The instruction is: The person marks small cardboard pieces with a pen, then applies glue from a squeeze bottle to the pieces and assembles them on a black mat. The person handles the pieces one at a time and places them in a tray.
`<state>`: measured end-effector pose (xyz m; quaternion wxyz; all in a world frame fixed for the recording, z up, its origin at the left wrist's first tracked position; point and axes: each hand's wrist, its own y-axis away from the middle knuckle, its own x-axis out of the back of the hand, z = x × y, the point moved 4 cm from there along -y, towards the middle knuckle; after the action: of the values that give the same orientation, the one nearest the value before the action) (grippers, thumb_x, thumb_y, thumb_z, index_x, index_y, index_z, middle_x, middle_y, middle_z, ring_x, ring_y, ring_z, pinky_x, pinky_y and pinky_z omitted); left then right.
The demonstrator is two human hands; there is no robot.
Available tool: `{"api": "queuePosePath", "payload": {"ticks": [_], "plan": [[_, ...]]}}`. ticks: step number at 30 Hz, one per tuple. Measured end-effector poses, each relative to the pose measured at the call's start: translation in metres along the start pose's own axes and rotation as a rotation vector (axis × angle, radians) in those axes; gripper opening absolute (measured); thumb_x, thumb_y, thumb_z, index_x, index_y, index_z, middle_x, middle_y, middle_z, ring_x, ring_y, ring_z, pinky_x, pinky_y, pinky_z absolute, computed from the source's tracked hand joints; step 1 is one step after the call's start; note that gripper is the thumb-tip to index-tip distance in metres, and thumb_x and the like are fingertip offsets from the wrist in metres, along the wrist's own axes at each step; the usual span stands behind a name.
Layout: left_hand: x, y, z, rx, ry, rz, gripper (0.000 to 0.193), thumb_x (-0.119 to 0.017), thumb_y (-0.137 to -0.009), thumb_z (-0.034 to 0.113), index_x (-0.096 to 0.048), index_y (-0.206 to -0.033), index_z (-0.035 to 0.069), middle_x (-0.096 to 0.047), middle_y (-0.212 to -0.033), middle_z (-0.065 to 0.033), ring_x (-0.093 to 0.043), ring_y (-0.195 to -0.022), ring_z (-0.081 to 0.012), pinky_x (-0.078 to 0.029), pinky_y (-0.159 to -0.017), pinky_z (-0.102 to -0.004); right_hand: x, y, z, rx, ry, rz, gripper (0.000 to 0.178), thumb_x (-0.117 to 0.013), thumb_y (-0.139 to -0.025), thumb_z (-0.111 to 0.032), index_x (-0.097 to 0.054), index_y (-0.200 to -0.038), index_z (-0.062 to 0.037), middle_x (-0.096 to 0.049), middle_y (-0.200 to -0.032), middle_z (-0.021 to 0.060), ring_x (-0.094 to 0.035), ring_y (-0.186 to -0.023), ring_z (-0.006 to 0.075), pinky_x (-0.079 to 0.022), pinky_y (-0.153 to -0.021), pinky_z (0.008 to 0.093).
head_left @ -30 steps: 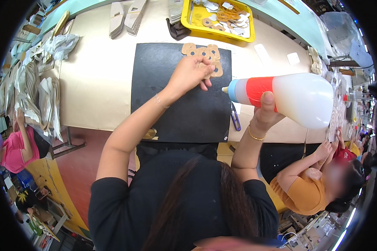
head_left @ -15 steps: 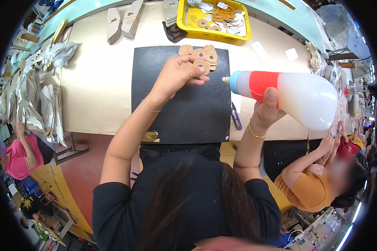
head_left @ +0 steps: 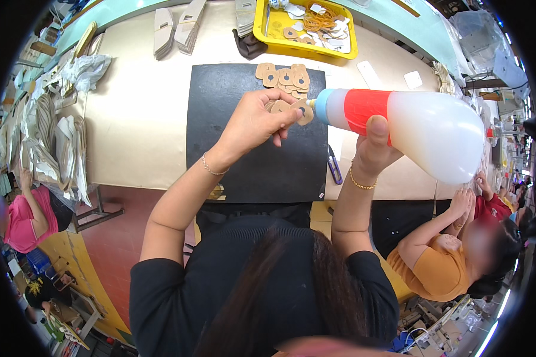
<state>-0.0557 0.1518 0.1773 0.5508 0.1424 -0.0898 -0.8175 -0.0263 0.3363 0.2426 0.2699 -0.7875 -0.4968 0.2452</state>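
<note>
My left hand [head_left: 261,119] is closed on several small tan tabs [head_left: 304,112], fanned out between thumb and fingers; the outermost one has a dark round mark. My right hand [head_left: 375,146] grips a squeeze bottle [head_left: 438,134] of whitish liquid, with a red band and a light blue cap. The bottle lies nearly level, and its narrow nozzle [head_left: 311,102] is at the outermost tab; whether it touches is too small to tell. A loose pile of similar tabs [head_left: 286,77] rests on the black mat [head_left: 250,172] just beyond my left hand.
At the back stands a yellow tray [head_left: 307,49] with rubber bands and loose pieces. Thread snips [head_left: 335,165] lie right of the mat. Stacks of grey card-like pieces [head_left: 189,27] lie at the far left. A co-worker in orange [head_left: 438,268] sits at the right.
The bottle has moved left and slightly up, bringing its nozzle to the tabs in my left hand. My left hand has shifted a little, turning the outermost tab toward the nozzle.
</note>
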Motion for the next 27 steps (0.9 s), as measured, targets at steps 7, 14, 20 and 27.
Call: {"api": "queuePosePath", "payload": {"ticks": [7, 14, 20, 27], "plan": [[-0.002, 0.002, 0.004, 0.013, -0.051, -0.024, 0.02, -0.064, -0.081, 0.015, -0.067, -0.093, 0.0, -0.057, -0.056, -0.0022, -0.052, -0.044, -0.0055, -0.041, -0.04, -0.021, -0.009, 0.001, -0.009, 0.034, 0.033, -0.058, 0.036, -0.081, -0.074, -0.029, -0.066, -0.093, -0.0023, -0.066, -0.087, 0.0067, -0.062, -0.076, 0.0182, -0.052, -0.072, 0.0317], [-0.005, 0.005, 0.008, 0.079, -0.024, -0.046, 0.02, -0.066, -0.08, 0.015, -0.065, -0.091, -0.002, -0.054, -0.057, -0.0009, -0.05, -0.046, -0.0055, -0.039, -0.039, -0.02, -0.011, 0.001, -0.011, 0.084, 0.117, -0.114, 0.029, -0.079, -0.076, -0.026, -0.068, -0.091, -0.0038, -0.066, -0.087, 0.0059, -0.062, -0.076, 0.0186, -0.051, -0.072, 0.0317], [-0.003, 0.001, 0.003, 0.132, 0.103, -0.074, 0.021, -0.068, -0.082, 0.014, -0.063, -0.093, -0.004, -0.054, -0.061, -0.0014, -0.051, -0.048, -0.0062, -0.039, -0.039, -0.0196, 0.01, 0.004, 0.001, 0.005, 0.028, 0.023, 0.044, -0.081, -0.073, -0.033, -0.063, -0.099, -0.0017, -0.063, -0.093, 0.0071, -0.061, -0.079, 0.0184, -0.051, -0.074, 0.032], [-0.002, -0.002, 0.0, 0.093, 0.129, -0.039, 0.018, -0.065, -0.083, 0.013, -0.062, -0.092, -0.003, -0.056, -0.06, -0.0013, -0.054, -0.047, -0.0057, -0.043, -0.038, -0.019, 0.018, 0.015, 0.002, -0.072, 0.025, -0.022, 0.048, -0.082, -0.071, -0.032, -0.061, -0.101, -0.0011, -0.062, -0.097, 0.0078, -0.06, -0.083, 0.0199, -0.05, -0.076, 0.0328]]}}
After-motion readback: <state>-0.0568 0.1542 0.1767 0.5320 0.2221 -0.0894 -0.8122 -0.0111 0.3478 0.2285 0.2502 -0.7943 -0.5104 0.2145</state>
